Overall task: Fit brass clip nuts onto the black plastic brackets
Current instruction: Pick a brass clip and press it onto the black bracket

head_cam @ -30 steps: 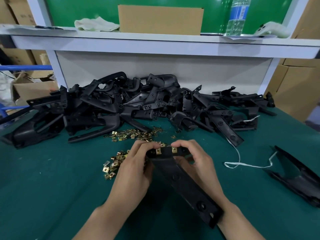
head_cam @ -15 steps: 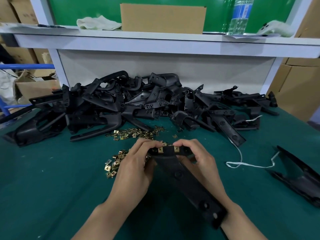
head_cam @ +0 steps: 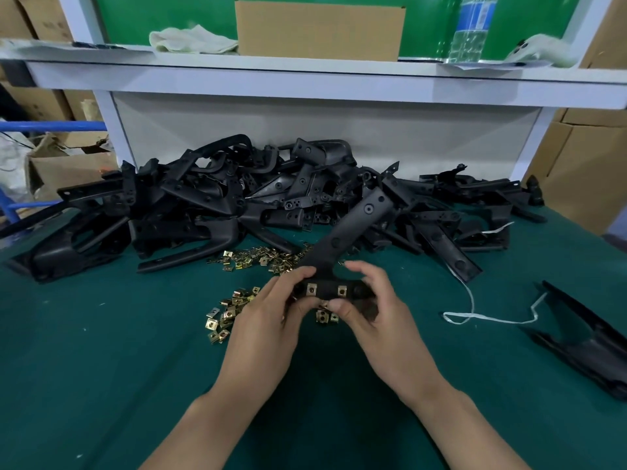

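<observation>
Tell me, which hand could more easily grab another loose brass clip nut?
Probably the left hand: the loose brass clip nuts lie right beside it, farther from the right hand. Both hands hold the black plastic bracket, so the right could steady it alone.

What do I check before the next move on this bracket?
1. Grip: left hand and right hand both hold the held bracket by its crossbar: ok.
2. Nuts on: left clip nut and right clip nut sit on the crossbar: ok.
3. Both nuts fully seated over their holes: cannot tell.
4. A free hand for another nut: not ok, both are busy.
5. Supply: loose clip nuts lie on the green mat beside the left hand: ok.
6. Bracket pile behind holds more parts: ok.
</observation>
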Available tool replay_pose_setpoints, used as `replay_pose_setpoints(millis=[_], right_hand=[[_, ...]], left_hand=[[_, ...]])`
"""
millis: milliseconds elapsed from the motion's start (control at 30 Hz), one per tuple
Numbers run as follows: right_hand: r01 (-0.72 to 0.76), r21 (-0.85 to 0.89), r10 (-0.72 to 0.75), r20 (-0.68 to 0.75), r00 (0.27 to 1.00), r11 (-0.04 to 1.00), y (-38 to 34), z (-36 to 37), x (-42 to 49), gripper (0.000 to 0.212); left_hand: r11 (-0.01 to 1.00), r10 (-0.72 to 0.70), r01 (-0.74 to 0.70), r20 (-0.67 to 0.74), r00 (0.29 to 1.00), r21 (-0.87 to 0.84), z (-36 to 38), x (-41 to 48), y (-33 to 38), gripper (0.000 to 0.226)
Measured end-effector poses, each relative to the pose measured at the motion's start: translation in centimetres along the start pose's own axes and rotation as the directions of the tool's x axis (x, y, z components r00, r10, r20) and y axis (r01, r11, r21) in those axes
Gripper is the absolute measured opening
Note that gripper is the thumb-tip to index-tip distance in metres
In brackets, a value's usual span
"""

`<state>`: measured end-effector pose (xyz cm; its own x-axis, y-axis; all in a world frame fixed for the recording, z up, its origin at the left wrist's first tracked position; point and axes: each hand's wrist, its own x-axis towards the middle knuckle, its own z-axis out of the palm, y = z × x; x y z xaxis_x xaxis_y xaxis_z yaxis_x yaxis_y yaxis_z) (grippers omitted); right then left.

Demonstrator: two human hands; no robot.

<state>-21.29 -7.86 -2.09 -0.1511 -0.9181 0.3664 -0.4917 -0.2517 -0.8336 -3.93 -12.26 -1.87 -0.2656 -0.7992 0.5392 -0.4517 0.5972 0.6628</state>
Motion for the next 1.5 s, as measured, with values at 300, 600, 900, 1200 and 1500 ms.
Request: replay_pose_setpoints(millis=[300, 600, 900, 1200, 1500], right_hand=[[0.163, -0.188, -0.184, -0.101, 0.978, 0.968, 0.3, 0.0, 0.1, 0.029], [0.189, -0.209, -0.218, -0.128, 0.967, 0.96, 0.4, 0.7, -0.1, 0.034], [0.178, -0.231, -0.215, -0.145, 0.966, 0.957, 0.4, 0.8, 0.0, 0.035], [0.089, -0.33, -0.139, -0.13, 0.982, 0.94, -1.4, 0.7, -1.7, 0.026], [-0.08, -0.677, -0.155, -0.279, 0.948, 0.732, -8.9, -4.9, -10.4, 0.041]], left_hand=[[0.998, -0.028, 0.033, 0.087, 0.996, -0.057, 0.4, -0.2, 0.1, 0.038], [0.997, -0.015, 0.019, 0.048, 0.999, -0.081, 0.8, -0.4, 0.5, 0.05], [0.999, -0.006, 0.007, 0.01, 1.0, -0.053, 0.9, -0.4, 0.0, 0.045], [0.698, -0.282, 0.314, 0.156, 0.947, -0.644, 1.0, -0.6, 2.6, 0.021], [0.461, -0.193, 0.482, 0.446, 0.874, -0.746, 4.7, -4.6, 12.2, 0.02]])
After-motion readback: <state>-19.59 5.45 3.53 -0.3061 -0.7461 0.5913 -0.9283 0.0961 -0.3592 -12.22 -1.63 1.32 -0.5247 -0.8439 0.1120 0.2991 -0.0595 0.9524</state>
